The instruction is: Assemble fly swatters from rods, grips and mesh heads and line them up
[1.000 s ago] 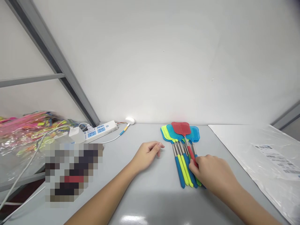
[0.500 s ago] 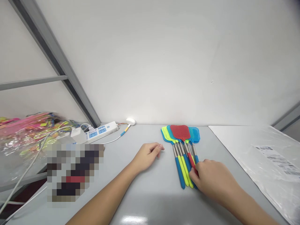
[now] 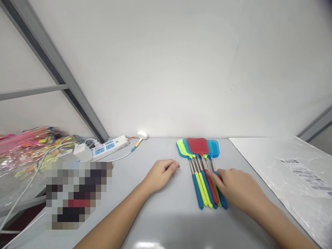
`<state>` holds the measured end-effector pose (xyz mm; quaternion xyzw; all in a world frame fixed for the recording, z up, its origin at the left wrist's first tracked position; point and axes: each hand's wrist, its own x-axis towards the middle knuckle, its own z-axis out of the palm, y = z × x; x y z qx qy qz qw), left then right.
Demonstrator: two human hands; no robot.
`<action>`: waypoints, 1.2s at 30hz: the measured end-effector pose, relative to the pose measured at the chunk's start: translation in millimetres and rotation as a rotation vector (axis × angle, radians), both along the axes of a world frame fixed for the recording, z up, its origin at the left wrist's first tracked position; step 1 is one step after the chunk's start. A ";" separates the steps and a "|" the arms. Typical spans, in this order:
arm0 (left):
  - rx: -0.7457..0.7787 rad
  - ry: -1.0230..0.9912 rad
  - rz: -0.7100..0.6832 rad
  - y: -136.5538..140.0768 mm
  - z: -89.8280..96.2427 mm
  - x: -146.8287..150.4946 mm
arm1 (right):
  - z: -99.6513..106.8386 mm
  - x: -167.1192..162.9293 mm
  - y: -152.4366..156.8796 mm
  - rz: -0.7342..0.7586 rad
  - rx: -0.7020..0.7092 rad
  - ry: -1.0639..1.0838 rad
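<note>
A fanned bunch of fly swatters lies on the grey table, mesh heads toward the wall and coloured handles toward me. On top is the red fly swatter (image 3: 197,146), with a yellow-green head (image 3: 183,148) at the left and a blue head (image 3: 214,148) at the right. My right hand (image 3: 237,185) is at the bunch's right side, thumb laid across the handles and its tip by the red handle, index finger apart beside the rightmost blue handle; its other fingers are hidden. My left hand (image 3: 162,174) rests on the table left of the bunch, loosely closed and empty.
A white plastic package (image 3: 285,169) with a printed label lies at the right. To the left are a white power strip (image 3: 110,148) with plugs and cables, a blurred-out object (image 3: 80,193), and clear bags (image 3: 31,148) of colourful items. A wall closes the back.
My right hand has moved up the handles and loosened from the red handle, whose lower end now shows along with the rightmost blue one. My left hand stays in place. The view has shifted slightly.
</note>
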<state>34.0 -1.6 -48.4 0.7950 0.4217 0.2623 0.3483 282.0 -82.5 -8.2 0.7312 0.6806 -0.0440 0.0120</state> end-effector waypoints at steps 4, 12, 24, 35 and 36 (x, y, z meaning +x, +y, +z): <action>0.046 0.057 -0.033 -2.7 3.5 1.7 | 0.4 26.2 11.9 -0.100 0.022 0.057; 0.256 0.239 -0.186 -14.6 8.1 6.9 | -17.3 21.4 26.4 -0.093 0.017 0.319; 0.549 0.505 -0.238 -40.9 3.4 24.5 | -20.9 -17.5 41.4 0.038 0.006 0.244; 0.673 0.568 -0.221 -29.0 20.5 -3.9 | -17.1 -80.9 72.0 0.474 -0.030 0.153; 0.689 0.584 -0.187 -28.8 24.8 -6.3 | -16.3 -87.2 74.2 0.517 -0.039 0.158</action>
